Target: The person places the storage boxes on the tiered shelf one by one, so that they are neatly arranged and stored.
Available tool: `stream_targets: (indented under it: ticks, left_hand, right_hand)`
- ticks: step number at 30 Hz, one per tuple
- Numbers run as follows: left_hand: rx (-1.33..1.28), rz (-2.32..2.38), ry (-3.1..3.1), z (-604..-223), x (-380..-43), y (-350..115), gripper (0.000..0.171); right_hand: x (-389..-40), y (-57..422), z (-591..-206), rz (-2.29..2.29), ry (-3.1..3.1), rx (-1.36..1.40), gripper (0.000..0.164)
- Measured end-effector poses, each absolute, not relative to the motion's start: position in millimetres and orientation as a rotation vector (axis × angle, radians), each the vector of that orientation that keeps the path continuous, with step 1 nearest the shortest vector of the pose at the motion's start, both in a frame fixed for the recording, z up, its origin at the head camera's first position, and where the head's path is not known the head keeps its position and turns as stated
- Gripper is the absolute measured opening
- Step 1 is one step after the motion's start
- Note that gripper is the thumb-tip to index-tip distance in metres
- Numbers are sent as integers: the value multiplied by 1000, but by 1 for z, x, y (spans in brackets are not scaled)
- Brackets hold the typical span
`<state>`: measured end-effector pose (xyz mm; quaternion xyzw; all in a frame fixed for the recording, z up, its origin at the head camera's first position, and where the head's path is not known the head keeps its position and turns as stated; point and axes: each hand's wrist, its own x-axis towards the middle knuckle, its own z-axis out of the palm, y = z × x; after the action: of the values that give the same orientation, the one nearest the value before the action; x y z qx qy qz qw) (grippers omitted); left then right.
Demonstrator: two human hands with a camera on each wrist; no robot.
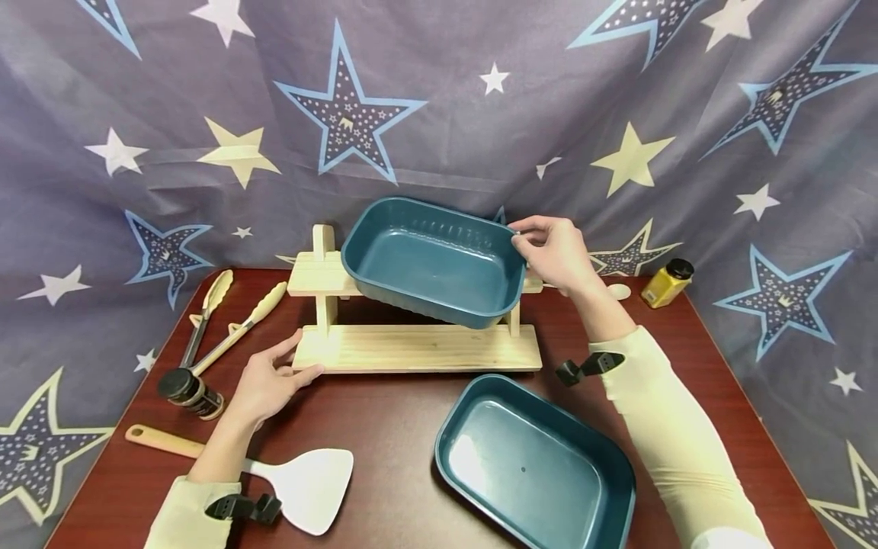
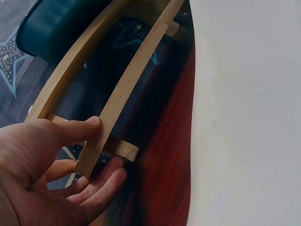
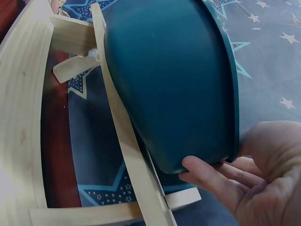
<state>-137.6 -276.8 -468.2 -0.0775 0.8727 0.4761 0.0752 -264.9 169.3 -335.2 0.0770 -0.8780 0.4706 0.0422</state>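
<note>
A two-tier wooden rack (image 1: 418, 348) stands at the back of the table. On its upper shelf sits a deep blue-green rectangular bin (image 1: 432, 259), turned at a slant to the shelf. My right hand (image 1: 554, 252) pinches the bin's right end at the rim; in the right wrist view the thumb or a finger (image 3: 207, 176) lies against its outer wall. My left hand (image 1: 267, 381) grips the left end of the lower shelf, and the left wrist view shows the board (image 2: 120, 101) between thumb and fingers. A second, similar bin (image 1: 528, 465) rests on the table in front.
On the left lie metal tongs with pale tips (image 1: 233, 328), a dark-capped spice jar (image 1: 192, 393) and a white spatula (image 1: 312, 488) with a wooden handle, partly under the left forearm. A yellow bottle (image 1: 667, 284) and a pale spoon end (image 1: 620, 291) lie back right. A star-patterned cloth (image 1: 480, 137) hangs behind.
</note>
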Motion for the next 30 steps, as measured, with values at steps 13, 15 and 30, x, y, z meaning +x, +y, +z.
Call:
stream_targets:
  ticks: [13,15,30]
  left_hand:
    - [-217,1461,2616,-468,-136,-276,90]
    - [-216,1465,2613,-468,-136,-276,90]
    - [-215,1470,2603,-470,-137,-277,91]
  right_hand:
    - [-267,151,-340,1417,-2685,262,21]
    - [-267,149,-339,1415,-2685,248,21]
    - [-274,144,-336,1424,-2702,200,20]
